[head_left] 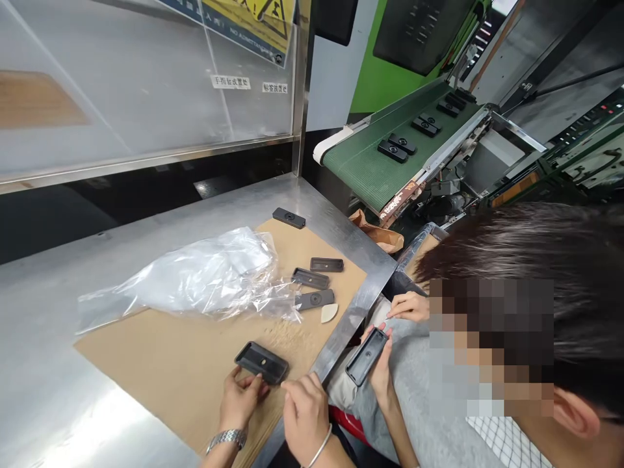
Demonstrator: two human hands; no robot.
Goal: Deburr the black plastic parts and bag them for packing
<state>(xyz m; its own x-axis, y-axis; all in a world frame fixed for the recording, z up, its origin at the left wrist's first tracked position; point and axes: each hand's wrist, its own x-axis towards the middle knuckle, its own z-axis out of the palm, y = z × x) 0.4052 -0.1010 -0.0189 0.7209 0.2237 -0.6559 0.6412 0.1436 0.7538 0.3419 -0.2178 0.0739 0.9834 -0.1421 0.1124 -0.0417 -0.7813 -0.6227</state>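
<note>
My left hand [238, 400] pinches a black case [262, 364], its hollow facing up, over the brown sheet [180, 364] near the tabletop's [49, 312] right edge. My right hand [307, 413] is curled beside the case's end; I cannot tell whether its fingertips grip anything. Farther along that edge lie three loose cases [326, 264] and a pale wedge [329, 313], with a clear plastic bag [209, 273] to their left. Beyond the edge, a co-worker's hand [383, 370] holds another case [366, 356].
</note>
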